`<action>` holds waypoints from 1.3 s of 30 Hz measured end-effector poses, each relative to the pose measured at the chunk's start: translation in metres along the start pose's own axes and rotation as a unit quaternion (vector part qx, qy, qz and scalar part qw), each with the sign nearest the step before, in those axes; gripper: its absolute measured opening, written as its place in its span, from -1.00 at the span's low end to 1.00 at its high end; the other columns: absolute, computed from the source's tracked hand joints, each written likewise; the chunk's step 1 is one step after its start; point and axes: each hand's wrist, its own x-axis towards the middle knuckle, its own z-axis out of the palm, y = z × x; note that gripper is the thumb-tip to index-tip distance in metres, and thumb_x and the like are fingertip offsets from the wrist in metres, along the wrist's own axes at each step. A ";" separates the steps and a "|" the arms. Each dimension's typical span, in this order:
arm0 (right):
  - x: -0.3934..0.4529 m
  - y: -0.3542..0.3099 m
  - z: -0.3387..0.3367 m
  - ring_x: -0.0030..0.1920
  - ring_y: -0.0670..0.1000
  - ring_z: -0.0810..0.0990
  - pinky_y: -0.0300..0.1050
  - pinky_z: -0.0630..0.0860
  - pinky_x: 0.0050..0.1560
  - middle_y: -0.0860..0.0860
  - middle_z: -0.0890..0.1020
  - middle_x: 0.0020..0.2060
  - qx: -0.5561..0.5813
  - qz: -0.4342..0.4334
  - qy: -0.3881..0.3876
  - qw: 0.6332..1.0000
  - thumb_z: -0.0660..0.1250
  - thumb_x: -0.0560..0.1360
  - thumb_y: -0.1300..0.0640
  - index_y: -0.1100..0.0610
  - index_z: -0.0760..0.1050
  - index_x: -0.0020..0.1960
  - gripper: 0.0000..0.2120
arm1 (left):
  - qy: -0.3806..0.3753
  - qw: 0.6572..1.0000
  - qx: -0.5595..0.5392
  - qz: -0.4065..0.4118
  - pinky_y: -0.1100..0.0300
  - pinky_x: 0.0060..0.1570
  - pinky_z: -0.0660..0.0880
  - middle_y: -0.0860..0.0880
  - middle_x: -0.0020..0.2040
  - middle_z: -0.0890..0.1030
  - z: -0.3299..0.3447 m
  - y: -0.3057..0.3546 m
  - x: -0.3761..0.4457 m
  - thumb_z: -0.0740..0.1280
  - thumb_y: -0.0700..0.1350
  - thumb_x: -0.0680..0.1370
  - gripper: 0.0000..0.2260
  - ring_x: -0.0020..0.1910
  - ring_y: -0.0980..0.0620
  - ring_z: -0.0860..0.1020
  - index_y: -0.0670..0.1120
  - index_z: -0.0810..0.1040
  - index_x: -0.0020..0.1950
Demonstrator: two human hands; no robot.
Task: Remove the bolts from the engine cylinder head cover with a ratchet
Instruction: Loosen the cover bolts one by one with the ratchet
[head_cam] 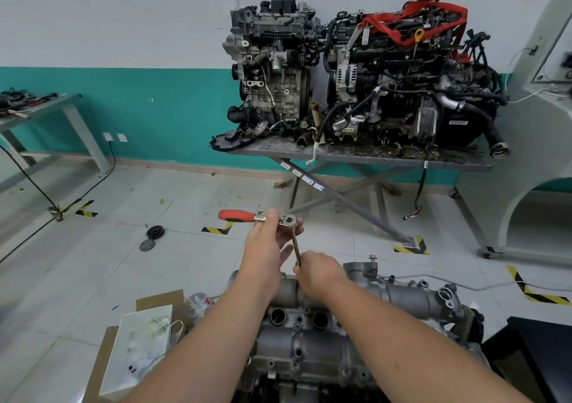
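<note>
Two engines (356, 74) on table (458, 162) behind cylinder head cover (309, 334)

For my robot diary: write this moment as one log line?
left hand grips ratchet | right hand pinches extension bar | above cylinder head cover

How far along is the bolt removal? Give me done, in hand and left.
Done: nothing certain; the cylinder head cover still sits on the engine, and no removed bolts show. In hand: the left hand holds the ratchet at its head, and the right hand grips the extension bar lower down. Left: several bolts remain along the cover's edge.
</note>
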 end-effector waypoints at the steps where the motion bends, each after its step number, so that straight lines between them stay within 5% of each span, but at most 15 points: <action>1: 0.001 0.001 0.001 0.15 0.17 0.56 0.00 0.45 0.02 0.10 0.62 0.12 0.000 -0.001 0.001 1.000 0.17 0.63 -0.02 0.07 0.51 0.20 -0.74 | -0.018 1.000 0.021 0.001 -0.03 0.15 0.50 -0.09 -0.04 0.73 -0.002 0.003 -0.001 0.14 0.03 0.70 -0.73 0.01 0.02 0.70 -0.09 0.55 0.05; 5: 0.001 0.001 0.000 0.14 0.17 0.56 0.00 0.46 0.03 0.10 0.62 0.12 -0.006 0.000 0.000 1.000 0.16 0.64 -0.02 0.07 0.51 0.20 -0.74 | -0.077 0.994 0.071 0.004 0.07 -0.06 0.44 -0.09 -0.01 0.71 -0.009 0.009 -0.003 0.12 0.00 0.71 -0.72 0.02 0.06 0.67 -0.14 0.54 0.10; 16: 0.000 0.000 0.001 0.11 0.17 0.57 -0.02 0.46 -0.01 0.09 0.62 0.09 -0.005 -0.002 0.006 1.000 0.15 0.64 0.00 0.07 0.52 0.17 -0.75 | -0.109 0.992 0.027 -0.056 0.11 -0.21 0.35 -0.06 -0.01 0.70 -0.013 0.021 -0.003 0.15 -0.08 0.69 -0.85 0.02 0.04 0.66 -0.05 0.47 0.00; 21: 0.000 0.001 0.001 -0.04 0.12 0.50 -0.04 0.42 -0.10 0.08 0.63 0.07 -0.014 -0.002 0.007 1.000 0.14 0.64 0.01 0.07 0.51 0.16 -0.76 | -0.063 0.972 0.214 -0.075 0.16 -0.30 0.29 -0.05 -0.20 0.71 0.007 0.045 0.006 0.13 -0.12 0.63 -0.85 -0.18 0.08 0.67 -0.09 0.48 -0.03; 26: -0.001 0.002 0.002 0.05 0.17 0.56 -0.03 0.44 -0.06 0.09 0.62 0.06 0.003 -0.012 0.006 1.000 0.15 0.63 0.01 0.08 0.51 0.11 -0.78 | -0.104 0.848 0.520 0.010 0.15 -0.31 0.41 -0.14 -0.15 0.69 0.035 0.058 0.020 0.12 -0.20 0.62 -0.82 -0.15 -0.05 0.66 -0.20 0.49 0.07; 29: -0.002 0.004 0.001 0.06 0.17 0.56 -0.04 0.41 -0.07 0.10 0.62 0.05 0.013 -0.025 0.006 1.000 0.14 0.63 0.04 0.08 0.47 0.02 -0.82 | -0.107 0.702 0.692 0.130 0.07 -0.25 0.51 -0.09 -0.14 0.60 0.047 0.047 0.022 0.10 -0.06 0.69 -0.83 -0.17 -0.09 0.61 -0.11 0.42 0.05; 33: -0.005 0.003 0.000 0.07 0.18 0.59 -0.04 0.38 -0.11 0.11 0.60 -0.02 -0.034 -0.043 -0.002 0.999 0.10 0.63 0.11 0.11 0.38 -0.11 -0.82 | -0.090 0.518 0.767 0.367 0.15 -0.39 0.21 0.06 -0.35 0.29 0.033 0.025 0.017 0.09 0.16 0.67 -0.67 -0.32 -0.03 0.41 -0.03 0.33 -0.17; 35: -0.005 0.002 -0.001 0.09 0.16 0.60 -0.03 0.41 -0.11 0.09 0.61 0.03 -0.085 -0.073 0.000 0.994 0.09 0.61 0.20 0.13 0.48 -0.01 -0.81 | -0.089 0.490 0.736 0.459 0.13 -0.33 0.22 0.04 -0.35 0.30 0.024 0.018 0.017 0.04 0.20 0.64 -0.58 -0.31 -0.04 0.37 -0.04 0.34 -0.27; 39: -0.002 0.004 0.000 0.20 0.08 0.50 -0.09 0.42 0.18 0.09 0.55 0.19 -0.110 -0.139 0.038 0.983 0.06 0.64 0.24 0.11 0.45 0.25 -0.73 | -0.021 0.540 0.618 0.572 0.06 -0.39 0.42 -0.06 -0.33 0.48 0.015 0.001 0.018 0.17 0.21 0.58 -0.50 -0.35 -0.10 0.43 -0.13 0.45 -0.37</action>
